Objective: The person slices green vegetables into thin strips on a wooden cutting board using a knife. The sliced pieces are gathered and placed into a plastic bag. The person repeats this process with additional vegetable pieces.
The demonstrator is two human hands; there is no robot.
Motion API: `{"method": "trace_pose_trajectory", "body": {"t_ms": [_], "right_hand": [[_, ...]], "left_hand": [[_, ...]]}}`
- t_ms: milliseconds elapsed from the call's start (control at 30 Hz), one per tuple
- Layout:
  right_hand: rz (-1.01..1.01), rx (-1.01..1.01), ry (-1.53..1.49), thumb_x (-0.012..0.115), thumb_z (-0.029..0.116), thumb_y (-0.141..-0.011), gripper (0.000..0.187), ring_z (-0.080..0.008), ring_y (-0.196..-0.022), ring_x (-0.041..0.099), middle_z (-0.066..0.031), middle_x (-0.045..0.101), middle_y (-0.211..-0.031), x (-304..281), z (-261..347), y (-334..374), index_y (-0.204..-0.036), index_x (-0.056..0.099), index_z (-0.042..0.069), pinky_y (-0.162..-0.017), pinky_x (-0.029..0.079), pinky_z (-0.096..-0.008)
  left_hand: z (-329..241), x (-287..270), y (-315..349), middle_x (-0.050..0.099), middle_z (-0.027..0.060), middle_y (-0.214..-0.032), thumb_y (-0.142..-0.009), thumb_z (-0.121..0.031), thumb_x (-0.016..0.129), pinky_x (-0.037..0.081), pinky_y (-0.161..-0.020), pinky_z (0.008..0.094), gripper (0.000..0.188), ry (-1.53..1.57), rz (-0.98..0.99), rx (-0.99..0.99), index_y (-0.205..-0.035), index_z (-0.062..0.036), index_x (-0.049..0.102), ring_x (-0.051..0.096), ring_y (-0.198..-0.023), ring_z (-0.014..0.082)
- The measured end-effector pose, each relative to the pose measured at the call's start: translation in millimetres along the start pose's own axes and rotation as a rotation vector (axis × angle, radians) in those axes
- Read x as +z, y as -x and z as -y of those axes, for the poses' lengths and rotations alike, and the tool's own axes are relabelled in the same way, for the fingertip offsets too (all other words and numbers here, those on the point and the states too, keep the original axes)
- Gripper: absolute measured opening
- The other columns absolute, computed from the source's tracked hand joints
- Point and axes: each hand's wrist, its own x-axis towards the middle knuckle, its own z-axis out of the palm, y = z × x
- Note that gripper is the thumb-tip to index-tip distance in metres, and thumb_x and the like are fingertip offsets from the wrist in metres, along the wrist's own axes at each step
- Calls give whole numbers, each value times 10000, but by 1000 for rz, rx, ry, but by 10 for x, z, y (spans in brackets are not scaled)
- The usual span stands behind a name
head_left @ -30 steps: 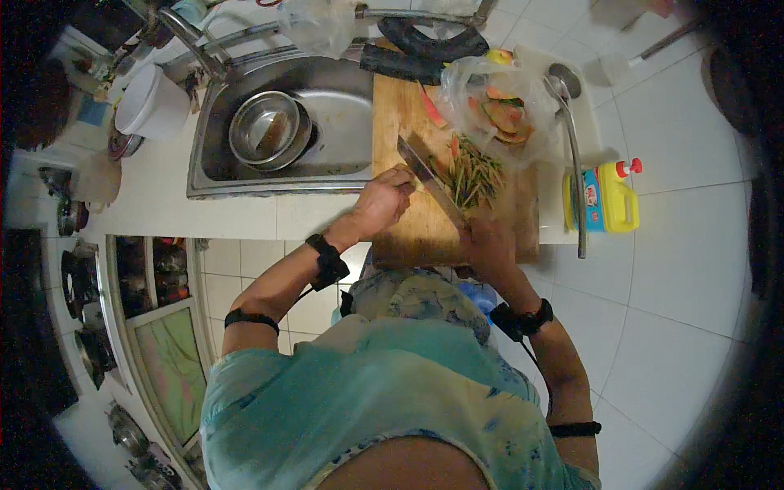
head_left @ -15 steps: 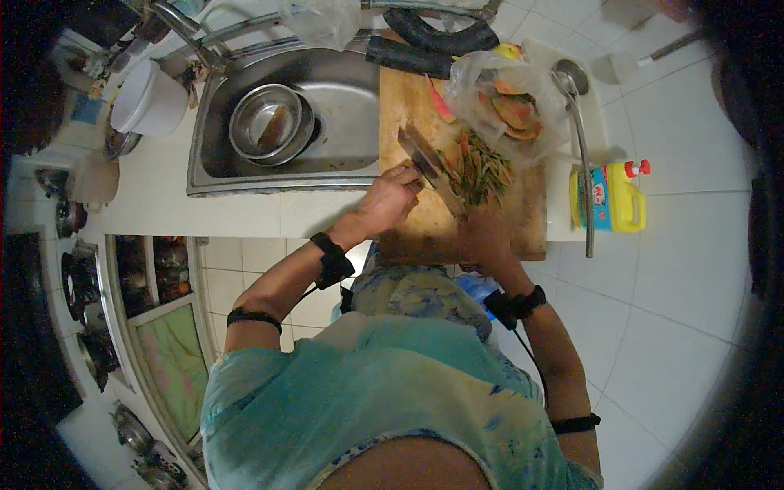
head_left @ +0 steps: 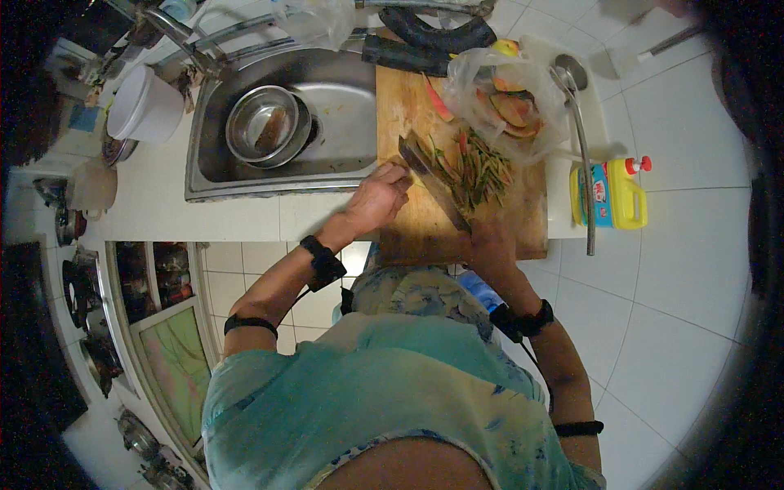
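Observation:
My right hand (head_left: 492,243) is closed around the handle of a kitchen knife (head_left: 434,184), low on the wooden cutting board (head_left: 400,102). The blade slants up and left across the board. Just right of it lies a loose pile of thin green and reddish strips (head_left: 482,170), apparently cut rind. My left hand (head_left: 380,196) is at the board's left edge, fingers curled together, a short gap left of the blade. Whatever those fingers may hold is hidden. A red-pink slice of rind (head_left: 438,100) lies farther back on the board.
A clear plastic bag (head_left: 535,139) with rind pieces sits at the back right. A ladle (head_left: 581,155) and yellow bottle (head_left: 625,196) stand right of the board. Left is a steel sink (head_left: 347,90) holding metal bowls (head_left: 245,135). Dark curved pieces (head_left: 400,55) lie behind.
My left hand has drawn leftward, away from the blade. The knife and my right hand have shifted slightly toward me and right, and more strips show beside the blade.

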Motion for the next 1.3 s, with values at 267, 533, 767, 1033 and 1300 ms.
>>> {"method": "trace_pose_trajectory", "body": {"t_ms": [267, 533, 767, 1033, 1300], "right_hand": [[143, 26, 152, 611, 219, -725, 164, -365, -605, 601, -168, 595, -616, -38, 89, -152, -738, 610, 55, -589, 480, -455], [227, 70, 208, 594, 224, -753, 197, -361, -663, 606, -184, 606, -681, 5, 94, -366, -786, 629, 33, -609, 474, -473], [10, -131, 149, 584, 229, -766, 219, -390, -695, 583, -203, 602, -742, -51, 90, -153, -866, 613, 36, -616, 463, -499], [171, 78, 102, 586, 235, -759, 231, -399, -682, 594, -215, 600, -700, 243, 7, -263, -847, 610, 23, -603, 456, -508], [76, 91, 82, 580, 208, -754, 207, -404, -653, 582, -228, 587, -674, 36, -4, -208, -751, 589, 2, -609, 444, -521]], "left_hand": [[-26, -10, 24, 587, 117, -1044, -683, -99, 654, 487, -868, 357, 357, 14, 21, -43, -1032, -25, 637, 534, -1064, 302], [-7, -33, 11, 564, 144, -1111, -696, -102, 653, 474, -899, 376, 400, 19, 90, -38, -1081, -6, 606, 523, -1088, 323], [-100, -39, 24, 553, 163, -1157, -724, -108, 633, 438, -951, 401, 407, 31, 97, -47, -1107, 21, 583, 511, -1114, 340], [-122, -107, -28, 549, 153, -1147, -715, -106, 625, 434, -947, 383, 404, 4, 109, -21, -1099, 14, 594, 499, -1112, 327], [-105, -128, -34, 548, 142, -1125, -698, -83, 618, 430, -942, 389, 378, -21, 72, -31, -1072, -22, 617, 501, -1086, 321]]}}
